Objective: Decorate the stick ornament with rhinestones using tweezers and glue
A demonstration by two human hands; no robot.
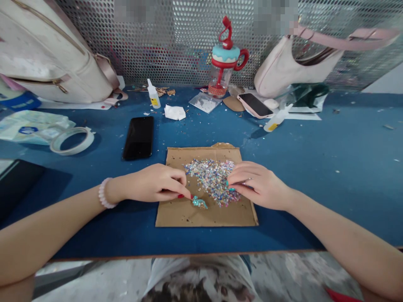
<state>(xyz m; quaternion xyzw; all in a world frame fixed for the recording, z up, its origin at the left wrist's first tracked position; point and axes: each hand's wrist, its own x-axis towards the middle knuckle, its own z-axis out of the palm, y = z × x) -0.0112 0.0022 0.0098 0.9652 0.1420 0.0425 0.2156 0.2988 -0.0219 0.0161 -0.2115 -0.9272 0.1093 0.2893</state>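
Note:
My left hand point(165, 183) pinches the end of a small ornament point(199, 202) covered in turquoise stones, just above the cardboard. My right hand point(256, 184) is closed at the right side of a heap of loose rhinestones point(210, 178) in silver, blue and pink. A bit of turquoise shows at its fingertips, and a thin line runs between the fingers; what it grips is too small to make out. Under both hands lies a flat brown cardboard sheet point(179, 219), with the heap spread over its middle and right part.
Left of the cardboard lie a black phone point(138, 138) and a tape roll point(72, 141). Glue bottles point(153, 94), a white-cased phone point(255, 105) and a red-handled cup point(222, 69) stand or lie behind. Bags point(53, 54) rest against the perforated metal panel point(189, 42).

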